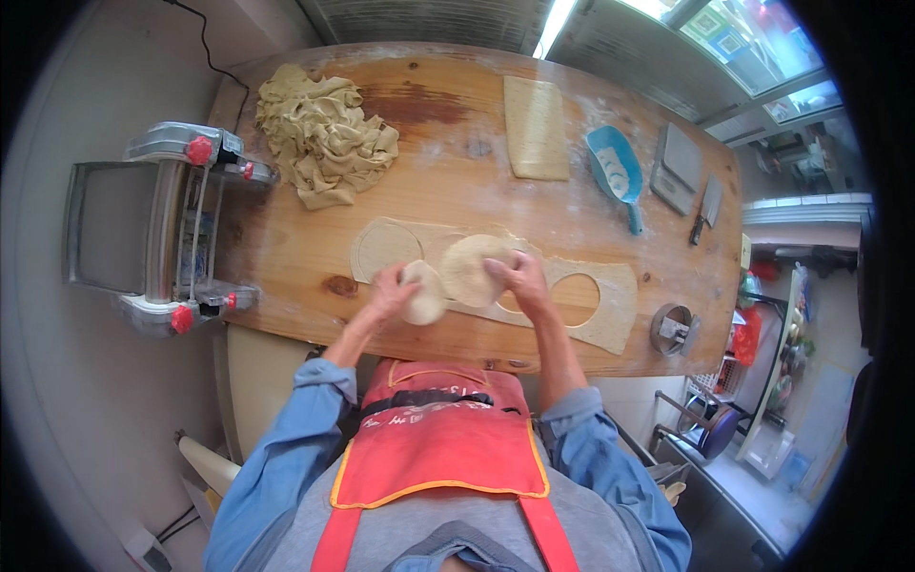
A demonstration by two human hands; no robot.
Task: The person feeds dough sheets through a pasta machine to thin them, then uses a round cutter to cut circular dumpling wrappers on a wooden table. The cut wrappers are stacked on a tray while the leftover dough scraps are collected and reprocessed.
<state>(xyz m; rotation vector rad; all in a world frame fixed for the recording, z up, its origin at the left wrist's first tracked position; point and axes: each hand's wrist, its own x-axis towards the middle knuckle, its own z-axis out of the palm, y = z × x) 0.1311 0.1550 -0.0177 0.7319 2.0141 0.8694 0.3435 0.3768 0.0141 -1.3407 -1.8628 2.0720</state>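
My left hand (392, 289) grips a small dough round (424, 294) at its left edge. Between the fingers and thumb of my right hand (520, 277) is another dough round (468, 270), held by its right side. Both rounds are over a long rolled dough sheet (616, 297) on the wooden table. That sheet has round holes towards its right part and a circle cut at its left end, with dough still inside. A metal ring cutter (670, 330) stands right of the sheet.
A heap of crumpled dough sheets (322, 139) lies back left, beside a dough sheeter (171, 229). Farther back are a folded dough sheet (536, 129), a blue scoop with flour (615, 168), a scale (675, 168) and a cleaver (708, 204). The table's front edge runs before me.
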